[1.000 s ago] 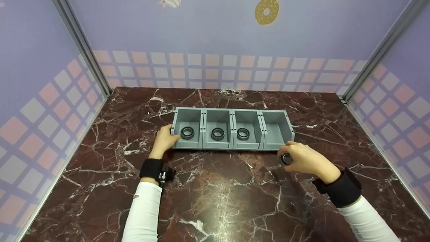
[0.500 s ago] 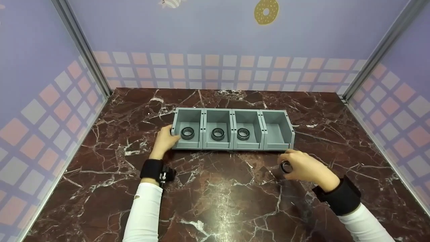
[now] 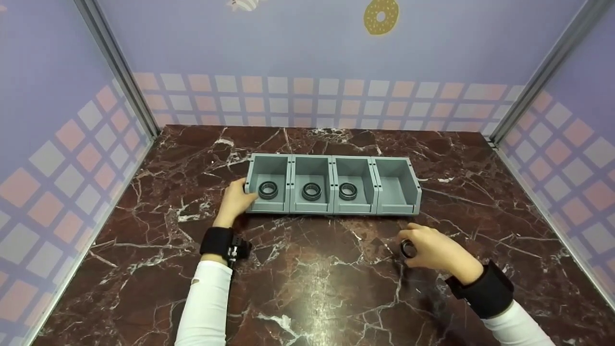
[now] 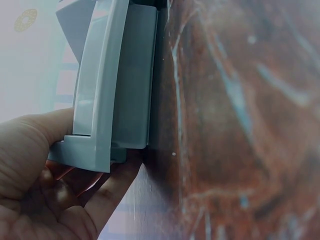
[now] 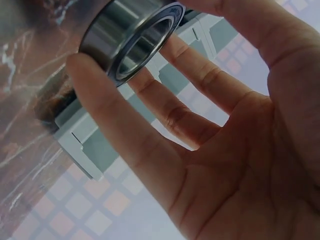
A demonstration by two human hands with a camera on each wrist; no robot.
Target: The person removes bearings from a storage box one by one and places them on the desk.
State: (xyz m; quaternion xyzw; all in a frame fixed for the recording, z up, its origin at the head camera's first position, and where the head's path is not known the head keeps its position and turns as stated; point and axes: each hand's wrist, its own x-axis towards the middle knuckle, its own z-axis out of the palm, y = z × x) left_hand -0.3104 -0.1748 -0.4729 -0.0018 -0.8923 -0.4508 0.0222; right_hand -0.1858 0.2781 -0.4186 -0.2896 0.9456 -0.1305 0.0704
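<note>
My right hand (image 3: 430, 247) pinches a metal ball bearing (image 5: 132, 40) between thumb and fingers, in front of the rightmost bin. In the head view that bearing (image 3: 408, 249) shows its dark ring face, tilted up on edge. My left hand (image 3: 235, 202) grips the left end of a row of joined grey storage bins (image 3: 312, 208); in the left wrist view its thumb lies at the front rim and fingers reach behind the wall (image 4: 102, 90). One bearing lies flat in each of three bins: left bearing (image 3: 268, 190), second bearing (image 3: 311, 191), third bearing (image 3: 348, 191).
The bins stand on a dark red marbled table (image 3: 298, 274). Patterned panels enclose it at the back (image 3: 307, 48), left and right, with grey metal posts (image 3: 120, 62) at the corners. The rightmost bin (image 3: 395, 187) shows its bare floor.
My right hand has drawn back from the rightmost bin's front, toward me, with the bearing still pinched. The left hand and the bins have stayed where they were.
</note>
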